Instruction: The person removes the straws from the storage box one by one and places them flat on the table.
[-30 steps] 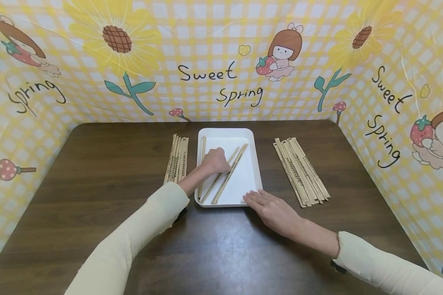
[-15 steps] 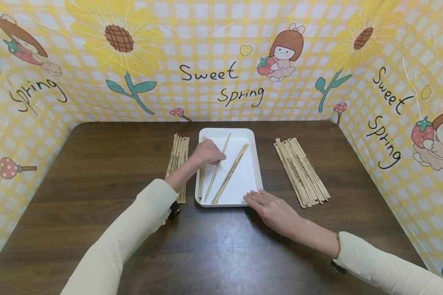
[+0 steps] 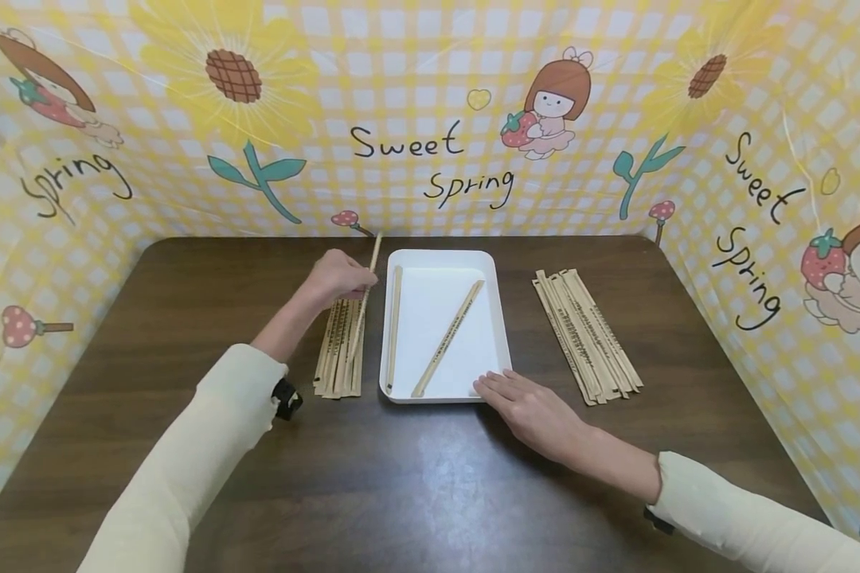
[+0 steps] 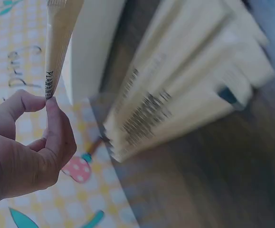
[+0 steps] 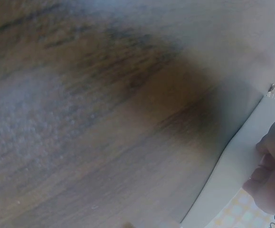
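My left hand [image 3: 339,274] pinches a slim paper-wrapped straw [image 3: 375,253] between thumb and fingertips, over the far end of the left pile of wrapped straws [image 3: 340,350]. The left wrist view shows the pinch near the printed part of the held straw [image 4: 59,42]. A white tray [image 3: 466,350] stands mid-table. Inside lie two wrapped straws: one [image 3: 395,326] along its left wall, the other straw [image 3: 447,339] slanting across the middle. My right hand [image 3: 533,410] rests on the tray's near right corner, its fingers extended. In the right wrist view those fingers touch the tray wall [image 5: 237,166].
Another pile of wrapped straws [image 3: 586,336] lies slanted to the tray's right. A brown wooden table [image 3: 416,485] carries everything. Yellow checked cloth [image 3: 416,103] walls in the back and both sides.
My left hand has lifted a straw out of the tray and carried it left over the left pile. Two straws stay in the tray. My right hand keeps its place.
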A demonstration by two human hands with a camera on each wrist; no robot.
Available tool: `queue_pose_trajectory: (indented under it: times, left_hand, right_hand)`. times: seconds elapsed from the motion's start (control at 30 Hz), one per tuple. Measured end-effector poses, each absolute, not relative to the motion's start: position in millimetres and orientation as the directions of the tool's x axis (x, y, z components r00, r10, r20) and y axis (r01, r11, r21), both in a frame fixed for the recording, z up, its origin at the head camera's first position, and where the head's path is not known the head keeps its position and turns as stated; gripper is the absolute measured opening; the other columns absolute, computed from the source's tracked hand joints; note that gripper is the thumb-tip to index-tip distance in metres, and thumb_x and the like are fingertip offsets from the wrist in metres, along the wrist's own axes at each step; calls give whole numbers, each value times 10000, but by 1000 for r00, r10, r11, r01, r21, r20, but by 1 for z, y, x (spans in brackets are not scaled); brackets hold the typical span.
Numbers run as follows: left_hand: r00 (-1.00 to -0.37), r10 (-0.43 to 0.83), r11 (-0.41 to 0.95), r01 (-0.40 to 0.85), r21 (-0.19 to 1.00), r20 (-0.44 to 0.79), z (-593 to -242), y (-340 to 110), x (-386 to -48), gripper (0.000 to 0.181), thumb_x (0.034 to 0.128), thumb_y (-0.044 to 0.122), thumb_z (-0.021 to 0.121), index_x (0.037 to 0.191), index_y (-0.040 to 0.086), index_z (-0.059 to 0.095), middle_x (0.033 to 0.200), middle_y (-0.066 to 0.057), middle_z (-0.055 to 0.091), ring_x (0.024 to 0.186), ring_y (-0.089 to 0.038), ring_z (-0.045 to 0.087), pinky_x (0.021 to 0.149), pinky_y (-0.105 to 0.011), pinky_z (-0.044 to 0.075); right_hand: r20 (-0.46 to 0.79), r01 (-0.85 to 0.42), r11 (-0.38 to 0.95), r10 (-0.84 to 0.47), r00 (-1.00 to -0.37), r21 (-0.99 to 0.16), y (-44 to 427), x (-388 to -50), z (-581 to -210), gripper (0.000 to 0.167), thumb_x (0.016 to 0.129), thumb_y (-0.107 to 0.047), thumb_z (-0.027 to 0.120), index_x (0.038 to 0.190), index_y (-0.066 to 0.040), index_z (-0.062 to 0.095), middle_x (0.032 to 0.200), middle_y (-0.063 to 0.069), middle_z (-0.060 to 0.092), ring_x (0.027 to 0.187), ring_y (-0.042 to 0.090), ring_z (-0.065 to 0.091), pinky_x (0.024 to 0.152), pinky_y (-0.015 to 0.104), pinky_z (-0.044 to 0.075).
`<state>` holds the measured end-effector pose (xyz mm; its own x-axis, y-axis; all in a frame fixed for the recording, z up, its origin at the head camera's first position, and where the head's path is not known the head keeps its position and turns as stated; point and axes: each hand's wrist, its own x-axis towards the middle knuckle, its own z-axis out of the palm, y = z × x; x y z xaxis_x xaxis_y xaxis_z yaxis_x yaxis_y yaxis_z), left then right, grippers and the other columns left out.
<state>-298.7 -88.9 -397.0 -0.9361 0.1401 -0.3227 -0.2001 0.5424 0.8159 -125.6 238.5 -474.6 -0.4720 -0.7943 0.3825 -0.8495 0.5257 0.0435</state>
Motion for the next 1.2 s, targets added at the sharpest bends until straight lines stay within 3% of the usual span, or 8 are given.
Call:
queue_pose_trajectory:
  times: [0.1, 0.17, 0.33, 0.5, 0.77, 1.2]
  left_hand:
    - [-935, 101, 563, -227, 795, -339, -402, -102, -298, 315, 853, 71, 607, 546, 104, 545, 576, -23, 562, 652, -189, 647, 856, -427, 567]
    - [-933, 71, 578, -250, 777, -353, -406, -109, -298, 305, 845, 79, 608, 551, 114, 532, 555, -3, 548, 652, -191, 658, 850, -425, 567]
    - [-932, 31, 580, -278, 766, -361, -414, -119, -298, 159, 867, 97, 641, 800, -44, 672, 692, -56, 622, 738, -196, 686, 871, -405, 580]
    - [-930, 16, 588, -289, 755, -368, -418, -126, -298, 292, 897, 112, 656, 1041, -141, 674, 884, -140, 645, 781, -190, 689, 865, -370, 581]
    - [-923, 9, 605, -301, 737, -384, -426, -136, -297, 344, 892, 112, 661, 1108, -157, 654, 1141, -248, 600, 808, -201, 679, 845, -353, 589]
    - [-923, -2, 641, -297, 707, -385, -433, -140, -296, 298, 873, 88, 664, 1065, -140, 646, 1039, -224, 618, 731, -173, 660, 747, -316, 607]
  right_hand:
    - [379, -848, 527, -795, -474, 44, 238, -125, -474, 482, 762, 92, 681, 1241, 98, 624, 1221, 212, 663, 1147, 309, 636, 1032, 467, 472]
    - [381, -849, 527, -794, -474, 42, 238, -125, -473, 476, 767, 94, 678, 1240, 96, 626, 1221, 210, 664, 1147, 310, 636, 1033, 468, 471]
    - [382, -848, 528, -793, -475, 41, 239, -125, -473, 478, 760, 102, 678, 1235, 98, 627, 1217, 212, 665, 1139, 313, 640, 1030, 471, 473]
    - [377, -847, 529, -794, -477, 43, 239, -125, -473, 480, 764, 101, 676, 1241, 96, 623, 1223, 210, 663, 1146, 311, 636, 1034, 470, 470]
    - [376, -846, 531, -795, -477, 50, 239, -125, -473, 502, 743, 107, 677, 1241, 101, 620, 1221, 212, 663, 1145, 305, 636, 1032, 465, 473]
    - [384, -851, 524, -794, -471, 41, 239, -126, -475, 492, 758, 100, 657, 1247, 104, 617, 1222, 217, 661, 1145, 309, 637, 1027, 468, 476]
